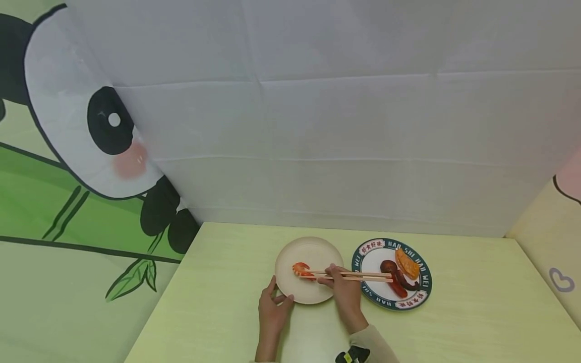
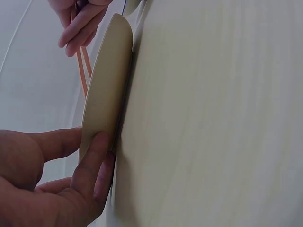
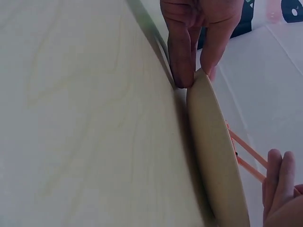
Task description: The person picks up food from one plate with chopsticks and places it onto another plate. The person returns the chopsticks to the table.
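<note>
A cream-coloured plate (image 1: 313,247) carries an orange-and-white shrimp (image 1: 300,268) left of its middle. My left hand (image 1: 274,308) grips the plate's near left edge; the left wrist view shows its fingers (image 2: 92,163) on both the rim and the outer wall. From the right, my right hand (image 1: 347,292) holds a pair of light wooden chopsticks (image 1: 374,277) low over the plate. Their tips meet the shrimp, and their back ends reach over the second plate. In the right wrist view the chopsticks (image 3: 248,145) slant down behind the plate's rim.
Close on the right stands a white plate with a dark lettered rim (image 1: 357,259). On it lie a brown mushroom-like piece (image 1: 388,266), a red sausage-like piece (image 1: 398,289), a dark curved piece (image 1: 410,285) and a golden piece (image 1: 407,263). A pale wall sheet (image 1: 336,151) backs the table.
</note>
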Demonstrator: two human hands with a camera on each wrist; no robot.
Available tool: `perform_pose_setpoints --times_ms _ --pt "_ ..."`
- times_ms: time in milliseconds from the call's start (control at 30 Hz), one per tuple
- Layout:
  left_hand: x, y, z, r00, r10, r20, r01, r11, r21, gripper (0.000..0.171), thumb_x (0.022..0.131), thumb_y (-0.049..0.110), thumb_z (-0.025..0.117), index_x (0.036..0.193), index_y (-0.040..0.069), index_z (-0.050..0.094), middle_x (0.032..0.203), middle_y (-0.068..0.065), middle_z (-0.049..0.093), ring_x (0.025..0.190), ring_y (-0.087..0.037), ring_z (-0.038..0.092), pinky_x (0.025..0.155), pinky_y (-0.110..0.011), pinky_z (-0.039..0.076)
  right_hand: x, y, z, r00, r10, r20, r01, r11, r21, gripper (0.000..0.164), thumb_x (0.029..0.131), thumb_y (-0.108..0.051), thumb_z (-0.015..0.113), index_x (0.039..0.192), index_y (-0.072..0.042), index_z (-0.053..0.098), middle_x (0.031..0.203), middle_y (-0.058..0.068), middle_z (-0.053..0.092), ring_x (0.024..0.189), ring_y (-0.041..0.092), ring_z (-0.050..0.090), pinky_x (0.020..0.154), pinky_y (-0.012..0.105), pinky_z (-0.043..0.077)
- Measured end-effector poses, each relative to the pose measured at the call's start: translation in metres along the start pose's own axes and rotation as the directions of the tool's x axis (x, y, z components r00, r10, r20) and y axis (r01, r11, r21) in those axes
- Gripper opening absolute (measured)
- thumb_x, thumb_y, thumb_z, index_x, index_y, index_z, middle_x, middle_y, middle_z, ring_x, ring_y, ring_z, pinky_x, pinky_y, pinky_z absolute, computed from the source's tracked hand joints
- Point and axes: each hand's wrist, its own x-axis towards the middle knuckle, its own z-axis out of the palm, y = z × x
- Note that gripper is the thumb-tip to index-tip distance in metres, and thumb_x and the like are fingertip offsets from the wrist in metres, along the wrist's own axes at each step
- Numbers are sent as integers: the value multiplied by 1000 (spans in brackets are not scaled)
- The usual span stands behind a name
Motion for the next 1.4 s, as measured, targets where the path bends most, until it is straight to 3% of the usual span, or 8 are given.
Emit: perform_pose_setpoints --times_ms 333,600,767,1000,1400 --pt "-2 1 0 1000 6 4 -6 1000 -26 70 73 -7 71 135 -7 39 125 -27 46 82 -26 64 68 -27 51 0 -2 -5 996 82 -39 -75 983 167 31 93 -7 53 102 23 55 102 32 55 67 25 68 70 36 54" --pt "-2 1 -1 1000 5 9 -5 1000 -20 71 72 -5 71 136 -7 39 126 -28 45 82 -25 64 67 -27 50 -1 -6 -10 993 97 -72 -81 977 198 30 93 -4 51 102 24 54 101 33 54 68 26 68 71 37 53" --pt "-3 2 -1 999 37 -7 -37 999 -30 68 73 -6 70 134 -9 40 123 -30 45 79 -23 63 63 -26 50 -1 -7 -16 990 114 -77 -100 980 173 32 95 -8 50 105 22 53 103 32 55 69 25 68 72 35 53" --pt "-2 0 -1 1000 -25 4 25 999 -29 70 74 -4 71 136 -4 40 127 -26 45 83 -23 63 63 -25 48 1 -5 -23 986 139 -96 -119 975 187 33 94 -9 52 106 22 54 97 26 58 69 25 68 74 35 53" --pt "-1 2 0 1000 -9 6 9 1000 -14 71 73 -4 72 136 -6 39 128 -27 45 82 -23 64 67 -25 49 0 -13 -33 985 129 -110 -98 963 251 33 94 -9 52 105 23 53 91 20 62 68 24 68 74 36 53"
